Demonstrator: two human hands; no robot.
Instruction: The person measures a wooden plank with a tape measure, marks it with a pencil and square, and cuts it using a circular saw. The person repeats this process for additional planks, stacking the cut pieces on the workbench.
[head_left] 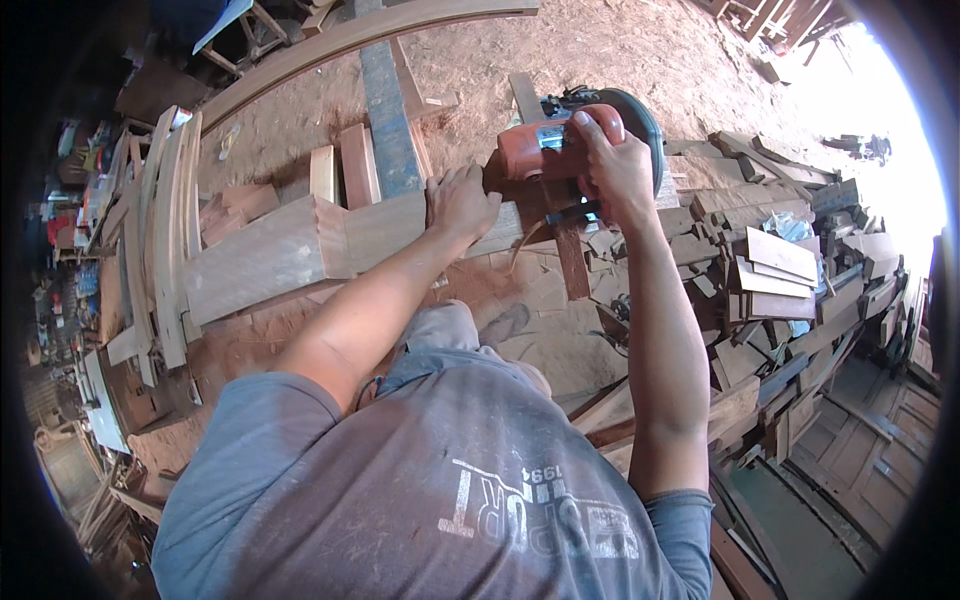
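Observation:
My right hand (617,175) is wrapped round the handle of a red miter saw (527,153) with a dark round blade guard, right of centre. Left of the saw, my left hand (462,204) holds down a pale wooden board (385,236), its fingers bent over the far edge. The board reaches leftward from the saw, alongside a wider, lighter plank (255,262). My left hand stays apart from the saw's motor housing. Hidden behind the housing and guard are the blade and the spot where it meets the wood.
Cut boards lie in a heap (775,265) on the right. Long strips (165,235) lean at the left. A blue-grey beam (390,120) runs away beyond the board, near a long curved timber (350,45). Sawdust (600,50) covers the ground ahead.

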